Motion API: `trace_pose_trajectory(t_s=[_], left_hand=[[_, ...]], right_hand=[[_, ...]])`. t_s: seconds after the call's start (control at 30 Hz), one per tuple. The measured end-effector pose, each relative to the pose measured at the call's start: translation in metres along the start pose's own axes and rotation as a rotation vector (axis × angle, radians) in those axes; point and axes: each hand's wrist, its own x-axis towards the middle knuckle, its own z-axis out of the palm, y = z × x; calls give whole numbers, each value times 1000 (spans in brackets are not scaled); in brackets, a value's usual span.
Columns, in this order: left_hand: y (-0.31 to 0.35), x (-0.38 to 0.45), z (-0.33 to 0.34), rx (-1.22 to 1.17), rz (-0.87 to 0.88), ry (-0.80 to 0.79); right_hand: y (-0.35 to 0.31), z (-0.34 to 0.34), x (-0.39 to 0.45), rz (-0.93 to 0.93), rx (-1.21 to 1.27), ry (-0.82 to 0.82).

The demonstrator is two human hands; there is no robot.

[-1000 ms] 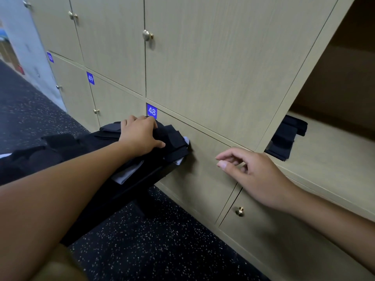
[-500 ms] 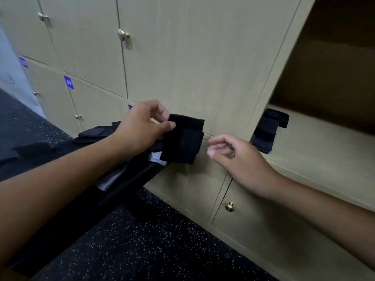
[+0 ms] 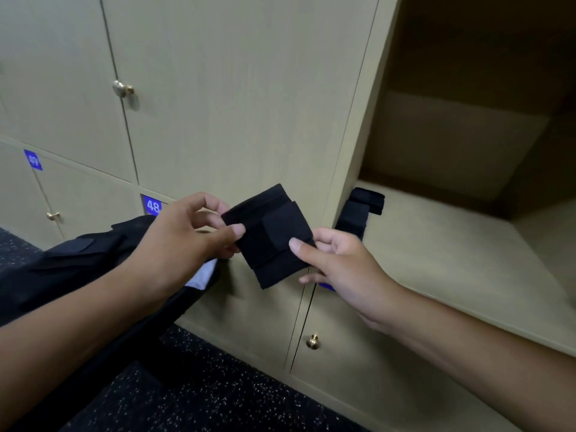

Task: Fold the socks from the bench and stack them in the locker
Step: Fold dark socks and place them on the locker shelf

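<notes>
Mid-task: folded sock (image 3: 271, 236) pinched by left hand (image 3: 184, 235) and right hand (image 3: 339, 263); stack (image 3: 358, 213) already in locker (image 3: 452, 244); more on bench (image 3: 78, 260).

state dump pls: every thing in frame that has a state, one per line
folded black sock: folded, held in the air, pinched by both hands
left hand: pinches the sock's left edge
right hand: pinches the sock's right edge
open locker: door open
sock stack: folded, lying at the locker's front left
locker 48: shut
</notes>
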Motion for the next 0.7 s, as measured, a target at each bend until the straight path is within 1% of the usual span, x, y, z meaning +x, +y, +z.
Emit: trace_pose_trajectory(t_s=[0.1, 0.2, 0.27, 0.43, 0.53, 0.7], left_hand=[[4, -4, 7, 42, 26, -17], [7, -5, 16, 44, 37, -42], [8, -5, 21, 63, 44, -74], [3, -4, 29, 281, 127, -177], [-1, -3, 34, 377, 172, -203], [-10, 1, 37, 554, 225, -237]], right_hand=[[-2, -12, -2, -49, -99, 14], [-8, -26, -6, -110, -238, -17], [-11, -38, -6, -138, -296, -8], [-14, -82, -3, -132, -239, 49], [-10, -108, 1, -100, -122, 163], [8, -143, 18, 27, 82, 442]])
